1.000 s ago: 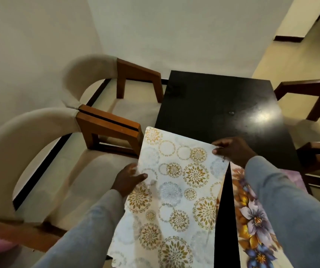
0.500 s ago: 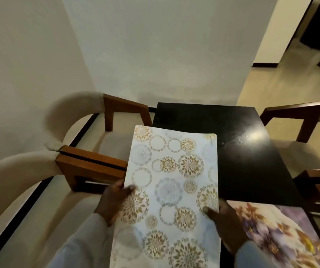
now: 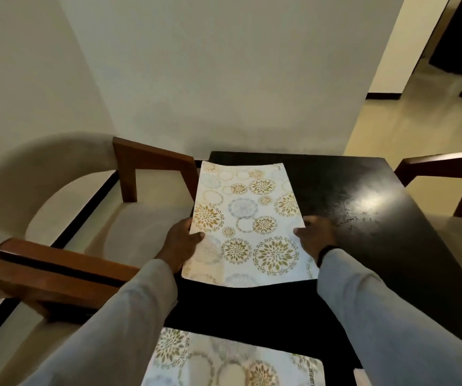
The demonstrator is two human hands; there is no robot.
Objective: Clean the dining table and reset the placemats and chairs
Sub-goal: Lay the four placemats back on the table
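1. The left hand (image 3: 181, 240) is pinching the placemat (image 3: 248, 224) at its left edge, thumb on top; the right hand (image 3: 315, 238) is gripping the right edge. Both arms are reaching forward.
2. The placemat is hanging over the far-left part of the dining table (image 3: 363, 207), its left edge nearing the table's rim beside the chair (image 3: 146, 165). Released unevenly, it is risking landing crooked or overhanging.
3. A second placemat (image 3: 224, 360) is lying nearer.

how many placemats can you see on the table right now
2. One circle-patterned placemat is held at its side edges by both hands over the far left of the dark table; another placemat lies at the near edge, partly cut off.
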